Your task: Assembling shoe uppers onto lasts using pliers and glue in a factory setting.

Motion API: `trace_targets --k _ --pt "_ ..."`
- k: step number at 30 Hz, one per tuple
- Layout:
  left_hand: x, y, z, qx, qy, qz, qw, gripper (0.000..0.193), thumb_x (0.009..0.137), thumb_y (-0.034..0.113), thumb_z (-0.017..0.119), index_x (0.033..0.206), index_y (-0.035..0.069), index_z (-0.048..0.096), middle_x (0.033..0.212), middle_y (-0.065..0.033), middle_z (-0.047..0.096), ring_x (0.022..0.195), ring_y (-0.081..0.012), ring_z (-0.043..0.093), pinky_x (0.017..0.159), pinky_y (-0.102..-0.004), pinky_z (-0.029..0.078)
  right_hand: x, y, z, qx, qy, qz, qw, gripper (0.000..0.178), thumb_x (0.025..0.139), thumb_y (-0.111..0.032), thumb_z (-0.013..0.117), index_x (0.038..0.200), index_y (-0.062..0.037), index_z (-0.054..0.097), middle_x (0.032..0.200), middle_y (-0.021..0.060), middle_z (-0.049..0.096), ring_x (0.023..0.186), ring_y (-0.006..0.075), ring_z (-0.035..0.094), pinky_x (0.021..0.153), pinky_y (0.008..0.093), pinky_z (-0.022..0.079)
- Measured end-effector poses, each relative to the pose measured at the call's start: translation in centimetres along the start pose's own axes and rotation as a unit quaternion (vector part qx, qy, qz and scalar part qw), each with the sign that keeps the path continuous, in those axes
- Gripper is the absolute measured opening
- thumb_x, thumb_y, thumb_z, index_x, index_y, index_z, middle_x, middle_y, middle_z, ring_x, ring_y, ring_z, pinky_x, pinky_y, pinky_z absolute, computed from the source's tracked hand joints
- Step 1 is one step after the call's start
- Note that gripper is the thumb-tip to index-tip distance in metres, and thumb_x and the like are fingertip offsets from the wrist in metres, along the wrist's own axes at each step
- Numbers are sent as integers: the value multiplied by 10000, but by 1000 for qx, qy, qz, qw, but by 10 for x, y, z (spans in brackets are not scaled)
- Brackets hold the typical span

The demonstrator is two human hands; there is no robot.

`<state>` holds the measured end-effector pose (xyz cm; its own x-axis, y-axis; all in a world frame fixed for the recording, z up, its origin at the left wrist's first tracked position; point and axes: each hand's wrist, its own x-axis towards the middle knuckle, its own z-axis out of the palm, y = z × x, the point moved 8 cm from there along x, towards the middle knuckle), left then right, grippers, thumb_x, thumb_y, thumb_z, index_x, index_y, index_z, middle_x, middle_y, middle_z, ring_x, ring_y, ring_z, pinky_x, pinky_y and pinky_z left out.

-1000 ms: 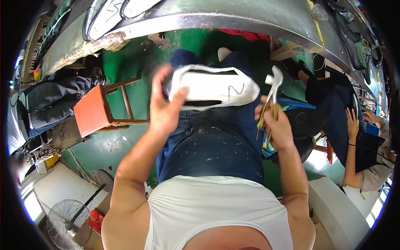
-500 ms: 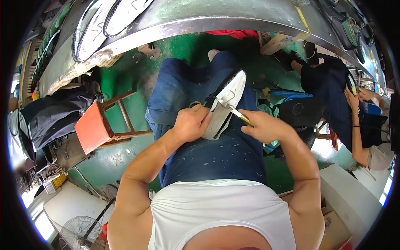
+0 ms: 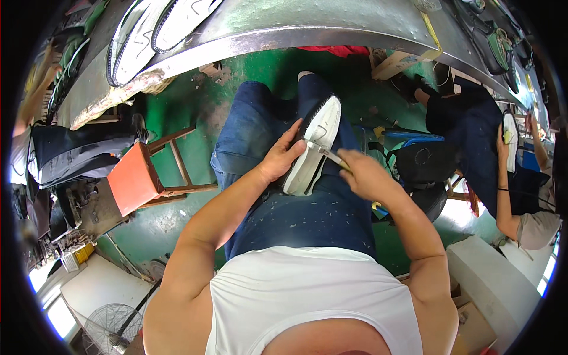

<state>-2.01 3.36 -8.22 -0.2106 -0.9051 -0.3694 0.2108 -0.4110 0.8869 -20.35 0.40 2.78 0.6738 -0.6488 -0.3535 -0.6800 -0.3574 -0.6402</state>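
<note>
A shoe [image 3: 322, 127] lies sole up across my lap, its white underside ringed by a dark stitched-looking edge. My left hand [image 3: 282, 158] grips its left side, with the thumb on the sole near the middle. In my right hand [image 3: 368, 176] is the handle of a metal-headed tool that looks like a hammer [image 3: 328, 155]. The tool's head is over the middle of the sole, close to my left thumb; whether it touches the sole I cannot tell. My right fingers are partly smeared by motion.
A metal-edged workbench [image 3: 284, 36] runs ahead, with white-soled shoes [image 3: 183, 23] at its left. A red-topped stool [image 3: 133, 180] stands left, a black bag [image 3: 420, 163] right. At the right, a co-worker [image 3: 503, 204] holds another shoe [image 3: 510, 139]; another person [image 3: 77, 151] is at the left.
My left hand has shifted from a fist-like hold to a spread grip along the shoe's side. The shoe has tipped slightly left. My right hand and the tool have moved a little up and left.
</note>
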Motion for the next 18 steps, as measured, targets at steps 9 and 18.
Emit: trace_targets --k 9,18 --pt "-7 29 7 190 67 53 978 647 1015 235 554 1582 104 272 1503 -226 436 1406 -310 424 1143 -346 333 16 14 4 81 7 75 994 360 933 -194 623 1198 43 565 1008 227 656 935 400 644 840 452 506" --pt "-4 62 25 451 11 119 884 577 992 132 488 1548 166 339 1428 -275 485 1289 -439 507 1104 -420 415 3 46 49 423 -119 176 881 297 950 -175 611 1179 13 610 934 118 699 831 191 695 616 313 539"
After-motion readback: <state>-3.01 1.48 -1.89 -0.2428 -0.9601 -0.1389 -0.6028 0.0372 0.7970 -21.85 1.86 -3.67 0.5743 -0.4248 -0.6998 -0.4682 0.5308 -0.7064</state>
